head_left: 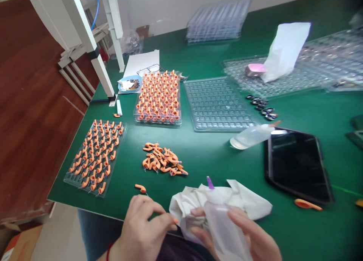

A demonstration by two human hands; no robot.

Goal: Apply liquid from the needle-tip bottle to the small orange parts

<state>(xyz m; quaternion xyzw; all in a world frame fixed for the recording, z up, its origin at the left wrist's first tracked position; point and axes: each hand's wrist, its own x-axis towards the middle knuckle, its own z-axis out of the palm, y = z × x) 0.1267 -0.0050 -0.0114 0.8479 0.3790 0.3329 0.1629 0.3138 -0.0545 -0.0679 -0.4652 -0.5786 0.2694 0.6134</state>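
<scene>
At the near edge of the green table [215, 155], two hands work over a white cloth

The left hand [144, 225] is curled, knuckles up, and its thumb and first finger pinch a tiny orange piece [175, 220] right beside the white cloth [241, 202]. The right hand [249, 238] is wrapped around a clear squeeze bottle [222, 223], with the fingers pressed on its sides. The bottle stands tilted a little, and its purple tip [210, 183] points up over the cloth. One loose orange piece [140, 187] lies on the table just past the left hand. A small pile of orange pieces [162, 161] sits farther out, and a clear tray of orange pieces [95, 155] is off to the left. A black tablet [297, 164] lies to the right, with another clear bottle [251, 136] lying on its side near it
</scene>
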